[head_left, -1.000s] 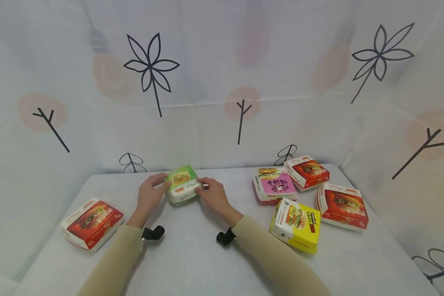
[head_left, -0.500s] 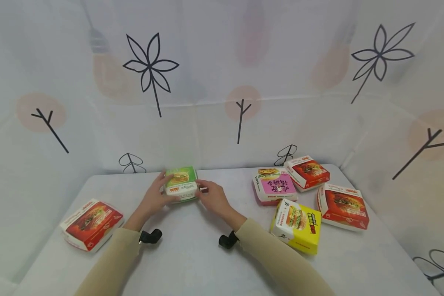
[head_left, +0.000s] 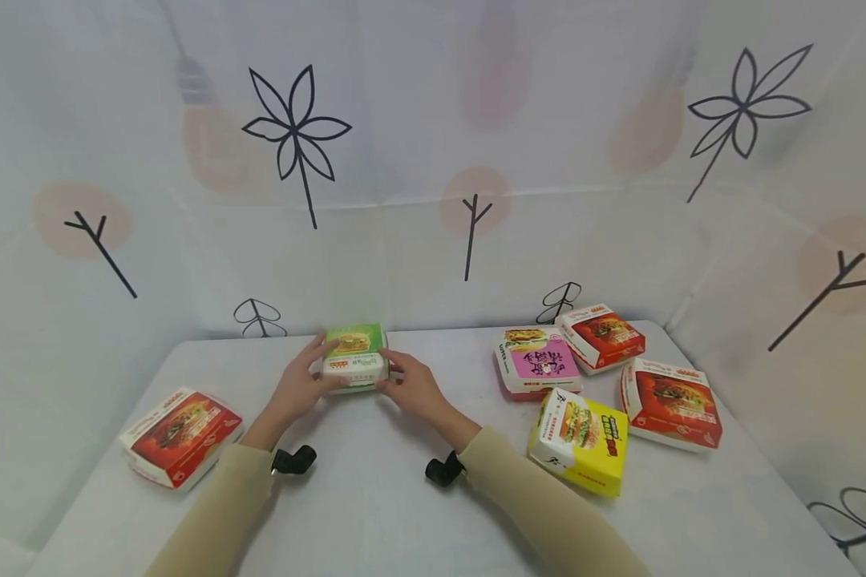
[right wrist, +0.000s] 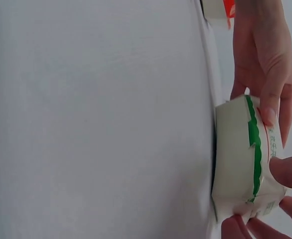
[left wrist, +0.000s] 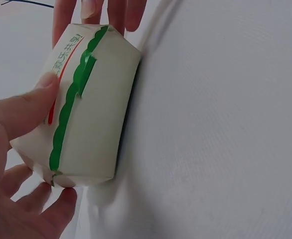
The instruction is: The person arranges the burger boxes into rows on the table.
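At the table's back edge, left of the middle, sits a green and white burger box (head_left: 356,358) with its printed top up. My left hand (head_left: 299,391) holds its left side, the thumb near the front and the fingers along the side. On the right side my right hand (head_left: 416,390) grips it between thumb and fingers. The left wrist view shows the box's plain front wall (left wrist: 98,119) with a green scalloped edge and both hands at its ends. Its front lower edge lies close to the white cloth (right wrist: 111,124). The box's underside is hidden.
A red burger box (head_left: 182,438) lies at the left. To the right stand a pink one (head_left: 539,362), a yellow one (head_left: 580,441), and two red ones, one at the back (head_left: 600,336) and one near the right edge (head_left: 669,403). A patterned cloth wall (head_left: 418,264) rises behind.
The green and white box has turned from a slant to nearly square with the back edge. My left hand has shifted round its left side, and my right hand has moved slightly toward its front corner.
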`<action>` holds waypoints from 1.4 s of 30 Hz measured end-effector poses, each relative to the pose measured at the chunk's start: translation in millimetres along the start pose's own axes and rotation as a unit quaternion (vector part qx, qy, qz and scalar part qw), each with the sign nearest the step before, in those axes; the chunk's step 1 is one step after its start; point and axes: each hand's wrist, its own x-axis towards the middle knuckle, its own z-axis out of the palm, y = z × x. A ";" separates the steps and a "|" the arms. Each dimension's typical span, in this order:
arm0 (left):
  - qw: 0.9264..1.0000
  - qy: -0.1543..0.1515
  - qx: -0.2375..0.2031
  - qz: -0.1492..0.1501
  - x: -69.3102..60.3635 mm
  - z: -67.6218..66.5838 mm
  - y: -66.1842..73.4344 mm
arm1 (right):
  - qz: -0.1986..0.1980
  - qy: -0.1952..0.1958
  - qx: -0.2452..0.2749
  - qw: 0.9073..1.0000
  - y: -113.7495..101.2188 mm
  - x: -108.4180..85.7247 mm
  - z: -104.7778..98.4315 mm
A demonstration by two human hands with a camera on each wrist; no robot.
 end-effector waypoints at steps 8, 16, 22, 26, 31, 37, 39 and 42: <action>1.000 0.013 -0.007 -0.004 2.5 0.4 -6.5 | -0.002 0.007 0.005 1.000 0.6 1.9 6.0; 0.999 0.019 -0.018 -0.018 4.2 2.7 -9.7 | 0.006 0.007 -0.005 1.000 0.6 2.7 5.4; 0.999 0.023 -0.021 -0.018 5.2 6.3 -8.2 | 0.004 0.011 -0.009 1.000 2.1 3.5 2.7; 0.999 0.020 -0.032 -0.021 5.6 8.1 -6.3 | 0.005 0.015 -0.006 1.000 3.5 3.1 1.6; 0.999 0.018 -0.040 -0.023 7.3 10.6 -4.7 | 0.009 0.020 -0.001 1.000 4.2 1.7 -1.1; 0.998 0.019 -0.048 -0.021 8.3 12.7 -2.6 | 0.009 0.021 -0.002 1.000 4.8 1.6 -4.3; 0.998 0.019 -0.048 -0.018 8.3 13.4 -1.8 | 0.011 0.023 -0.004 1.000 4.7 1.4 -5.3; 0.999 0.019 -0.049 -0.015 8.0 14.0 -0.9 | 0.017 0.028 -0.002 0.999 4.1 0.3 -7.0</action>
